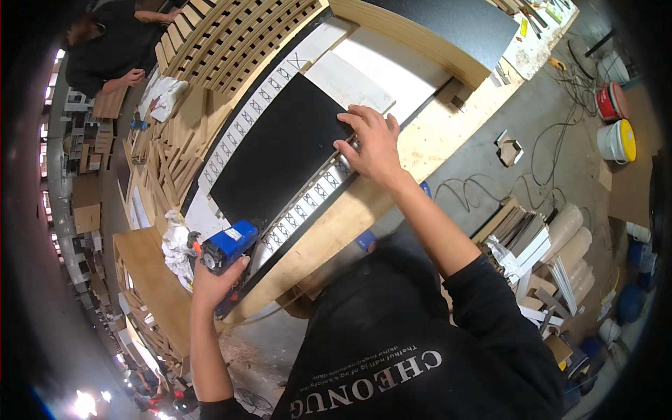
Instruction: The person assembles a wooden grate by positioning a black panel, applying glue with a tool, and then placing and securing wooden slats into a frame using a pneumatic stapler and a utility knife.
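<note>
My left hand (215,278) is closed round a blue and black handheld power tool (236,241), which looks like a nail gun, at the near left corner of a dark panel (280,150). The tool hides that corner. My right hand (374,143) lies at the panel's right edge, fingers spread and bent, fingertips touching the black surface; whether the thumb presses a small piece there I cannot tell. Along both long sides of the panel run white strips (302,208) marked with a row of black crossed boxes. All of it lies inside a black-edged frame.
A slatted wooden lattice (234,42) stands at the far left, beside loose wood strips (161,164) and crumpled white plastic (176,245). Another person (105,49) works there. Cables (553,140), buckets (617,142) and stacked offcuts (521,245) lie on the floor at right.
</note>
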{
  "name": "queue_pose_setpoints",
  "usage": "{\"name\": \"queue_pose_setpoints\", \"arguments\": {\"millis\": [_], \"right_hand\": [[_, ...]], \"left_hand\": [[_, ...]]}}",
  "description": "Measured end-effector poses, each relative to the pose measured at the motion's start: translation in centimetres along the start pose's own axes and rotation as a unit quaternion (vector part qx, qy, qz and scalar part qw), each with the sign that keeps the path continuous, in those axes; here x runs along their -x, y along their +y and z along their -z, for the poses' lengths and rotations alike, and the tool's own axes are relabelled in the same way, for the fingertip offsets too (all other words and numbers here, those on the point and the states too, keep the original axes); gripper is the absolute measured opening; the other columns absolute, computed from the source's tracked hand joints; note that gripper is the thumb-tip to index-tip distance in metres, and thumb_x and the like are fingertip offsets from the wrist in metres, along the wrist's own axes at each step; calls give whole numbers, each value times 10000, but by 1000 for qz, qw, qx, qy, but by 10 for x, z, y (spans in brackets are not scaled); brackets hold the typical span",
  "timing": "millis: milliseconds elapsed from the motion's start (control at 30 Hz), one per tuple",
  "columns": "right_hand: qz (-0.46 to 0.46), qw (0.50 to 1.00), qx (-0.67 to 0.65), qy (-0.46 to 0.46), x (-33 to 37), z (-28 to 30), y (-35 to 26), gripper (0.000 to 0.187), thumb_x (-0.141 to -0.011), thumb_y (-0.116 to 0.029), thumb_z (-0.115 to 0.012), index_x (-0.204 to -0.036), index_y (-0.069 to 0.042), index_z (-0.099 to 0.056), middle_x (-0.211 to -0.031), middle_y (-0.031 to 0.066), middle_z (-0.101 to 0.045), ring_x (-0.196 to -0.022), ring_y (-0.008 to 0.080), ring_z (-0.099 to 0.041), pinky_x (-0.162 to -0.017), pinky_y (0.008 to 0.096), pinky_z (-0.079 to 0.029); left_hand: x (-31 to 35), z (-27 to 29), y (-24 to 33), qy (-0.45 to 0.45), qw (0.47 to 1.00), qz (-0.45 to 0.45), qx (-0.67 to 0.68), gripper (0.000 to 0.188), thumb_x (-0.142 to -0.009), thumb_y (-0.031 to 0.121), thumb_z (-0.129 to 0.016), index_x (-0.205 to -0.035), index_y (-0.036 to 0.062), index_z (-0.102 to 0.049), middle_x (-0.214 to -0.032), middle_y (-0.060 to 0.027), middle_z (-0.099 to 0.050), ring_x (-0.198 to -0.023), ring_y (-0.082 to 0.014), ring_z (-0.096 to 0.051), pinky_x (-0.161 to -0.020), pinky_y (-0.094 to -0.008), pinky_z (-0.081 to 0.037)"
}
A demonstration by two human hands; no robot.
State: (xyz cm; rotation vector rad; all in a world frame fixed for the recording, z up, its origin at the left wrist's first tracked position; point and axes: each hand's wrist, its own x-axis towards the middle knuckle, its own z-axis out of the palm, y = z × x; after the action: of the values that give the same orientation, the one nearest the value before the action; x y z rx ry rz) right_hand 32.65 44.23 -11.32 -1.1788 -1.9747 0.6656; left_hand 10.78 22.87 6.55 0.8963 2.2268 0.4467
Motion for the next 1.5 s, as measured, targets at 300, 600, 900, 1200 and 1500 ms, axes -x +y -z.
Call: {"name": "queue_pose_setpoints", "arguments": {"millis": [300, 600, 900, 1200, 1500], "right_hand": [[-12, 999, 4, -47, -26, 1, 0, 459, -726, -217, -699, -1153, -118, -562, -1095, 109, -587, -1001, 286, -546, -887, 401, -419], [-126, 979, -52, -150, -51, 10, 1, 410, -718, -210, -716, -1106, -122, -614, -1026, 102, -618, -969, 287, -580, -825, 367, -459], [-155, 971, -69, -170, -51, 5, 7, 421, -722, -214, -713, -1125, -142, -614, -1051, 84, -615, -992, 273, -577, -842, 364, -455], [-179, 962, -88, -184, -56, 10, 6, 370, -740, -190, -689, -1104, -151, -633, -1084, 76, -622, -997, 259, -583, -837, 358, -460], [-193, 956, -103, -195, -60, 9, 10, 347, -756, -178, -681, -1099, -149, -640, -1031, 73, -656, -967, 259, -607, -819, 352, -471]], "left_hand": [[-9, 8, 3, 12, 994, -32, -102, 359, -711, 217, -739, -975, 11, -611, -805, -65, -633, -697, -121, -587, -672, -259, -473], [-28, 4, 8, -40, 997, 24, -68, 314, -727, 228, -730, -911, 6, -606, -615, -22, -572, -509, -108, -530, -510, -267, -438], [-37, 3, 10, -70, 995, -12, -63, 296, -731, 230, -735, -878, 5, -612, -581, -19, -558, -486, -95, -523, -475, -253, -436], [-46, -1, 13, -80, 995, -11, -59, 267, -740, 210, -727, -838, 0, -594, -572, -20, -553, -481, -96, -519, -466, -254, -433], [-54, -2, 13, -98, 992, -11, -84, 277, -742, 204, -728, -894, 19, -588, -620, -29, -574, -476, -111, -540, -454, -254, -437]]}}
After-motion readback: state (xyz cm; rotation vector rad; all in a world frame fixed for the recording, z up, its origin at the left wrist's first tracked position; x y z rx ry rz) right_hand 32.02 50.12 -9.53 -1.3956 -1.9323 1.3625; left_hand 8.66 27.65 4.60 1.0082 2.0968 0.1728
